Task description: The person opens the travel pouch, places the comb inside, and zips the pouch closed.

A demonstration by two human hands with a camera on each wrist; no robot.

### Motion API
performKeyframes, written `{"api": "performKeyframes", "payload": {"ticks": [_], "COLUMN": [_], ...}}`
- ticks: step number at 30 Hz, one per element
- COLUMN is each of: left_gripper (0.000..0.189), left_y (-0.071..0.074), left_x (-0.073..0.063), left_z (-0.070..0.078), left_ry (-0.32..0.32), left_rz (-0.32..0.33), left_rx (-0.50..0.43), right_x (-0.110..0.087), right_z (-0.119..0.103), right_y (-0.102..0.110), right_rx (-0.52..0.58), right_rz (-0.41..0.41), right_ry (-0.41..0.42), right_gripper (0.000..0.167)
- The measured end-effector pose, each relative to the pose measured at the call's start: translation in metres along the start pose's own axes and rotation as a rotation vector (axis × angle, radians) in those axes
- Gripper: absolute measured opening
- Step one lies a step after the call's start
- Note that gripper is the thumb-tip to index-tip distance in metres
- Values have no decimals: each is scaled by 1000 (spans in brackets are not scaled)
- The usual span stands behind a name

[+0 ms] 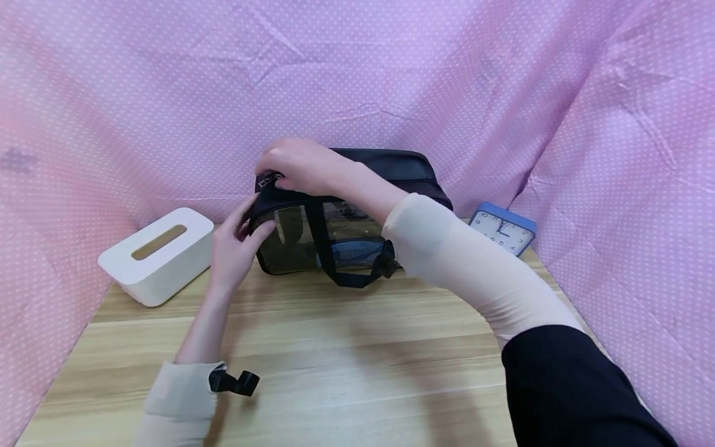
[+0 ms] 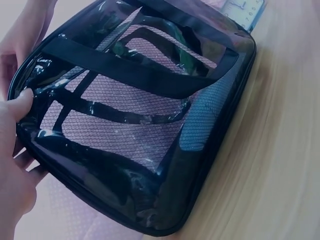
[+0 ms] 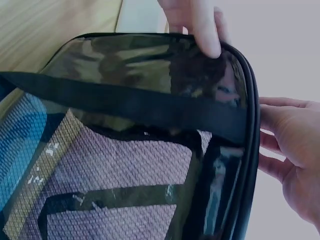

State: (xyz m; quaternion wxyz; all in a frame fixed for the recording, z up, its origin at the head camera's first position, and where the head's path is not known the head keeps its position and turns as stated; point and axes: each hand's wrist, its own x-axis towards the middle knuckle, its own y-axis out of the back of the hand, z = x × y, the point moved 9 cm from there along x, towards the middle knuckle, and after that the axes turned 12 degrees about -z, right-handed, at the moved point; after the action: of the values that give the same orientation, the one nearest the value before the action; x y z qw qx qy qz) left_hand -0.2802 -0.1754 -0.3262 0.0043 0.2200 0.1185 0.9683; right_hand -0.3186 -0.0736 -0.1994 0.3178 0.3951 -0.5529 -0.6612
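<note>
A left hand (image 1: 234, 245) grips the left end of a black bag (image 1: 346, 226), see-through in front, looped strap (image 1: 349, 280) dangling, on a wooden table (image 1: 313, 347); beyond, a right hand (image 1: 301, 164) curls over its top zipper (image 1: 270, 180), fingertip hold unclear.

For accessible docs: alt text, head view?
A left hand grips the left end of a black bag with a see-through front; the right hand is at the zipper on top. On the table, a white slotted box sits left, a blue clock right.
</note>
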Motion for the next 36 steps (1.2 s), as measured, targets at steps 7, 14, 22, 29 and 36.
{"api": "performKeyframes", "payload": {"ticks": [7, 14, 22, 29, 36], "left_gripper": [45, 46, 45, 44, 41], "left_y": [-3, -4, -5, -7, -5], "left_x": [-3, -5, -7, -6, -6], "left_z": [-4, -6, -6, -8, -9], "left_ry": [-24, -26, -29, -25, -30], "left_rz": [66, 93, 98, 97, 101], "left_rx": [-28, -28, -19, -25, -40], "right_x": [7, 7, 7, 5, 0], "right_z": [-9, -15, -21, -16, -3], "right_y": [-4, -5, -5, -2, 7], "right_rx": [-75, -166, -274, -230, -64], "right_rz": [13, 38, 72, 150, 215], "right_ry": [-36, -35, -50, -100, -186], "right_gripper": [31, 28, 31, 34, 33]}}
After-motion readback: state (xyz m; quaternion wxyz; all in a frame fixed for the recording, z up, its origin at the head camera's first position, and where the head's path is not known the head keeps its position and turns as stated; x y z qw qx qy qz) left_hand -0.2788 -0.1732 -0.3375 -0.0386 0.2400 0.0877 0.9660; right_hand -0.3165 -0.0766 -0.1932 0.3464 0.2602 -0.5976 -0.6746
